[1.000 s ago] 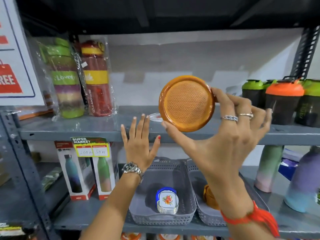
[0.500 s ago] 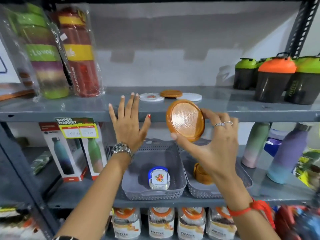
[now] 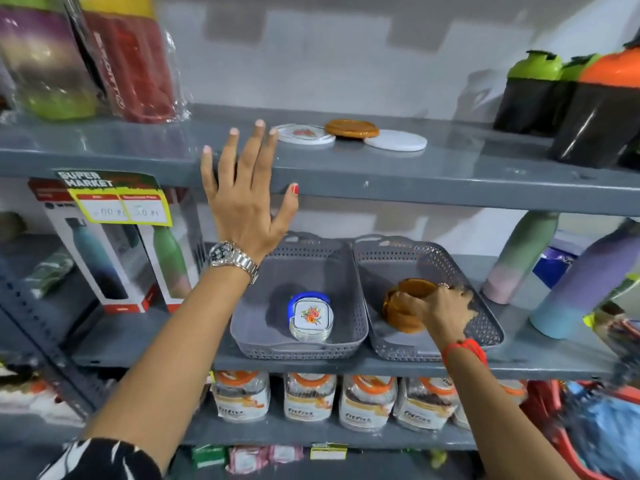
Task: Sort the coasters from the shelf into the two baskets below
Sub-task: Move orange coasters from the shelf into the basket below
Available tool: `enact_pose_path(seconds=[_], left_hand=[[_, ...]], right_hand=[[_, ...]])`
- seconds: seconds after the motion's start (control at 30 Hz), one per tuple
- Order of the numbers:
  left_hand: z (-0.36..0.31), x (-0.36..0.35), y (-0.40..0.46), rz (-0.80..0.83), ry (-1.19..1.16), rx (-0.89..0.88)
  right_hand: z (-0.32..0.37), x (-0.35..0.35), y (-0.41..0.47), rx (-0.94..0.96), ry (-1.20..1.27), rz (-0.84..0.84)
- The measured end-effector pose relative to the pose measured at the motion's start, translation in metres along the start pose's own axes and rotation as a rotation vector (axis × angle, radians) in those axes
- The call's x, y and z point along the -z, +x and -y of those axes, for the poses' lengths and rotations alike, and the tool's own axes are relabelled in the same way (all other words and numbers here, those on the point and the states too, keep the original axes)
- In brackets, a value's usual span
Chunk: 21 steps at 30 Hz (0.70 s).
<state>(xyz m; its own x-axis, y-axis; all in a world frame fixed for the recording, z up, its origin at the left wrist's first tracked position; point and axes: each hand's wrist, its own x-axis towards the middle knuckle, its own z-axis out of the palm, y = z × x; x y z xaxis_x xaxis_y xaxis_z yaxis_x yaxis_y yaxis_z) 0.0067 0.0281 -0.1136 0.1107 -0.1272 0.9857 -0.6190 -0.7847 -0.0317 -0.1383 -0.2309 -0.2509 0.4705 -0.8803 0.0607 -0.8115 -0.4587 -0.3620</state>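
Three coasters [image 3: 351, 134] remain on the shelf [image 3: 450, 168], upper centre; our right hand [image 3: 441, 308] has brought the orange coaster [image 3: 414, 288] down, pinching it into the right basket [image 3: 485, 327]; left hand [image 3: 246, 192] spread.

Coasters [image 3: 351, 128] on shelf [image 3: 450, 168], baskets [image 3: 360, 258] below

Open shelf [image 3: 450, 174] front betw. wrapped bottles [image 3: 131, 64] & shakers [image 3: 588, 109]; three coasters [image 3: 351, 129] mid. Left basket [image 3: 346, 271] mostly free round stack [image 3: 311, 320]; right basket [image 3: 485, 323] blocked by hand [image 3: 440, 306].
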Motion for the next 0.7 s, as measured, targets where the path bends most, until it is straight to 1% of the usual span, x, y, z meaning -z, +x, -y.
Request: enact_pose_path(seconds=[0.07,0.13,0.37,0.43,0.53,0.6,0.7], left_hand=[[0.000,-0.003,-0.001,-0.024,0.019,0.000],[0.000,-0.004,-0.001,-0.041,0.034,-0.001],[0.000,-0.009,-0.001,-0.071,0.053,0.016],[0.001,-0.010,-0.001,-0.074,0.053,0.021],[0.000,-0.009,-0.002,-0.068,0.053,0.024],[0.000,-0.008,-0.002,-0.061,0.050,0.020],[0.000,-0.005,-0.001,-0.049,0.038,0.021]], right_hand=[[0.002,-0.014,0.012,-0.031,-0.075,0.074],[0.003,-0.024,0.017,-0.020,-0.121,0.104],[0.008,-0.040,0.014,0.065,-0.282,0.071],[0.007,-0.042,0.014,0.081,-0.332,0.085],[0.009,-0.036,0.011,0.066,-0.302,0.102],[0.014,-0.025,0.002,0.066,-0.211,0.035],[0.028,0.001,-0.025,0.192,-0.040,-0.220]])
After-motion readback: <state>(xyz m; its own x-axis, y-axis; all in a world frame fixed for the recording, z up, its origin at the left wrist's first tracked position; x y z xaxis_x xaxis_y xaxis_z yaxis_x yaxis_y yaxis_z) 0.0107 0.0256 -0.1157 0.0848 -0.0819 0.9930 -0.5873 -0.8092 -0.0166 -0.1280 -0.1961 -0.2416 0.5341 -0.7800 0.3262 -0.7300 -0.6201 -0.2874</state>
